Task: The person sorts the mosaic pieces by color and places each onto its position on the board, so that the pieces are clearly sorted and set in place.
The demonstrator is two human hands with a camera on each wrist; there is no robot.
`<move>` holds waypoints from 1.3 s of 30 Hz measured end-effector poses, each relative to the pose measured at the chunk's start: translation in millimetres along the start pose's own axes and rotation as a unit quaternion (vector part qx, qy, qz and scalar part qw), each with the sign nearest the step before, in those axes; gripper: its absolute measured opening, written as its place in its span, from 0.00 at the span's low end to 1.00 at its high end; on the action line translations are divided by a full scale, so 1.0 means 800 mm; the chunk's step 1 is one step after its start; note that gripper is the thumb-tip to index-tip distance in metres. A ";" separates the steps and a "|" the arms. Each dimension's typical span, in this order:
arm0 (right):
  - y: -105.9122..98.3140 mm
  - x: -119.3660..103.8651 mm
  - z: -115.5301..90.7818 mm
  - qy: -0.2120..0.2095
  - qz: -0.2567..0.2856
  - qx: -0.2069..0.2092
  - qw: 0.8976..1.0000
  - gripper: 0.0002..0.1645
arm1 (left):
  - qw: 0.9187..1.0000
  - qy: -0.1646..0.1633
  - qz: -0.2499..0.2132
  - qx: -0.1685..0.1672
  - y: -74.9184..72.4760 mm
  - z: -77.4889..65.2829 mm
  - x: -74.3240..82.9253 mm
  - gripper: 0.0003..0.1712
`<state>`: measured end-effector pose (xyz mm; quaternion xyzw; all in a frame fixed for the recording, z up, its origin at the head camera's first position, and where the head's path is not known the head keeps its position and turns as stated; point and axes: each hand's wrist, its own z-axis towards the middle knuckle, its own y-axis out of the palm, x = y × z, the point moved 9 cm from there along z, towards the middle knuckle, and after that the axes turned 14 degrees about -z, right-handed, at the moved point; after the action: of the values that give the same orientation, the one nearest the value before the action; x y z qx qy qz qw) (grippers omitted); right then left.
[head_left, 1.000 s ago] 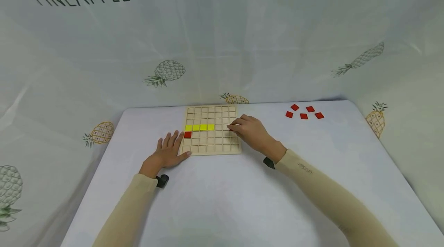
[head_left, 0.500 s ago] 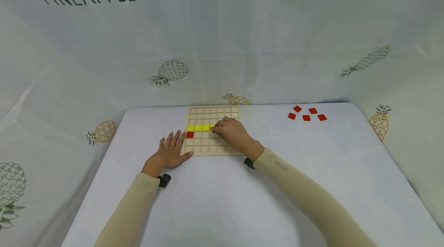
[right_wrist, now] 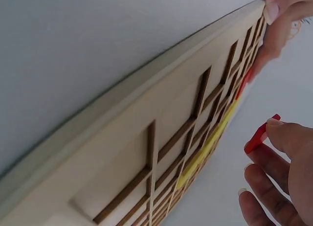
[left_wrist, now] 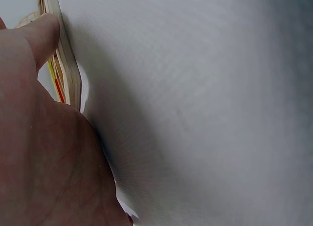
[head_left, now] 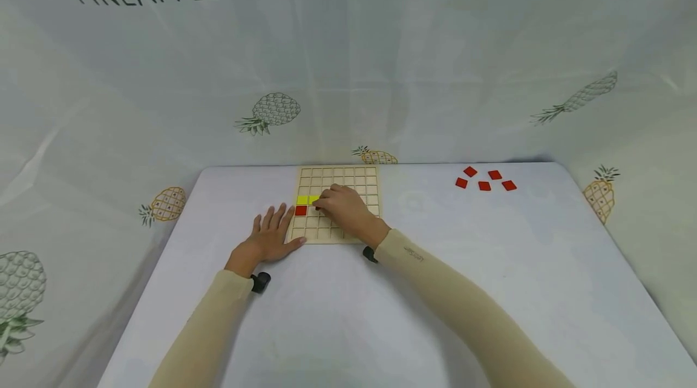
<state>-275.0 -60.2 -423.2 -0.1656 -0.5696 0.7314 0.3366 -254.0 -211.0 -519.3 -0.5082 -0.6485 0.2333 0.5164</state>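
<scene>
A wooden grid board (head_left: 340,233) lies on the white table, its squares divided by thin raised strips. Yellow tiles (head_left: 302,200) form a row in it, partly hidden behind my right hand in the head view. One red tile (head_left: 301,210) sits in the square just below the leftmost yellow one. My right hand (head_left: 346,209) is over the board and pinches another red tile (right_wrist: 260,136) between thumb and index finger, held above the surface. My left hand (head_left: 270,241) lies flat with spread fingers at the board's left edge, its thumb touching the near corner.
Several loose red tiles (head_left: 484,186) lie scattered on the table (head_left: 435,243) at the back right. Behind the table's far edge hangs a pale curtain (head_left: 337,61) printed with pineapples.
My right hand has moved left across the board with the red tile, from its right side to near the placed red tile. My left hand stays where it was.
</scene>
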 end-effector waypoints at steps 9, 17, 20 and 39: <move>0.025 -0.003 0.017 0.008 -0.028 -0.048 0.998 0.12 | 1.000 0.003 -0.006 -0.002 0.000 0.002 0.003 0.55; 0.037 -0.008 0.028 0.009 -0.065 -0.082 0.994 0.11 | 1.000 0.000 -0.009 -0.001 -0.001 0.000 0.005 0.55; 0.039 -0.013 0.031 0.004 -0.078 -0.094 0.993 0.11 | 1.000 0.000 -0.006 -0.001 0.000 0.000 0.004 0.55; 0.051 -0.030 0.038 0.002 -0.138 -0.141 0.980 0.16 | 1.000 0.000 -0.003 0.001 0.002 0.003 -0.002 0.55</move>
<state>-289.1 -103.8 -456.2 -0.1330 -0.6838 0.5897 0.4087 -255.4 -211.8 -521.9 -0.5061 -0.6498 0.2325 0.5173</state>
